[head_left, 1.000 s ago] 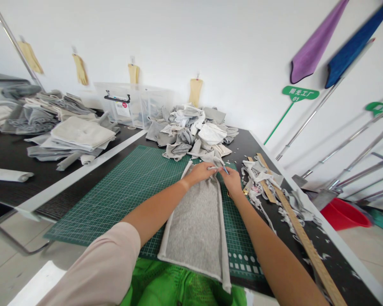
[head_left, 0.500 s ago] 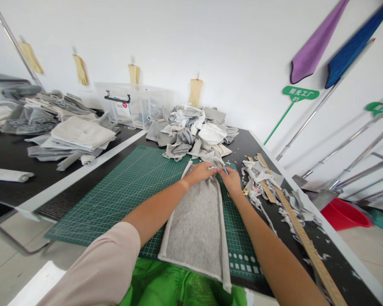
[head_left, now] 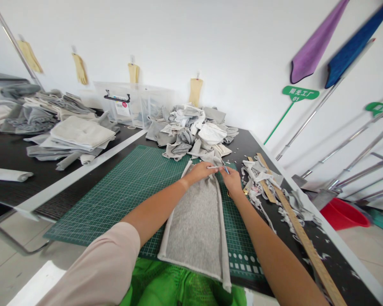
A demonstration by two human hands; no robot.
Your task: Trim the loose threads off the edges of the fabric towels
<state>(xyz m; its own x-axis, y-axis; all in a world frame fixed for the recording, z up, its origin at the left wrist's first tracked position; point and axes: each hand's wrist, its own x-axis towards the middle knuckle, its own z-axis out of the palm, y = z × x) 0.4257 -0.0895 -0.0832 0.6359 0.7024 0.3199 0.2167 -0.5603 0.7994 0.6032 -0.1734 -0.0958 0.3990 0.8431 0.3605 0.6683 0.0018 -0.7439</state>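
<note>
A grey rectangular piece of cloth (head_left: 196,225) with pale edges lies lengthwise on the green cutting mat (head_left: 127,191), its near end hanging over the table edge. My left hand (head_left: 200,171) rests on the cloth's far end, fingers pinched on its edge. My right hand (head_left: 232,180) sits just to the right, closed on a small blue-handled tool (head_left: 224,167), probably scissors, whose tip meets the cloth's far edge between both hands.
A heap of grey and white cloth pieces (head_left: 191,131) lies beyond the mat. Trimmed strips (head_left: 261,178) and a long wooden ruler (head_left: 301,236) lie on the right. Folded cloth stacks (head_left: 73,138) and a clear plastic box (head_left: 130,104) stand left. A red basin (head_left: 344,212) sits on the floor.
Almost nothing: both hands stay at the cloth's far end, with only a slight shift of the tool tip.
</note>
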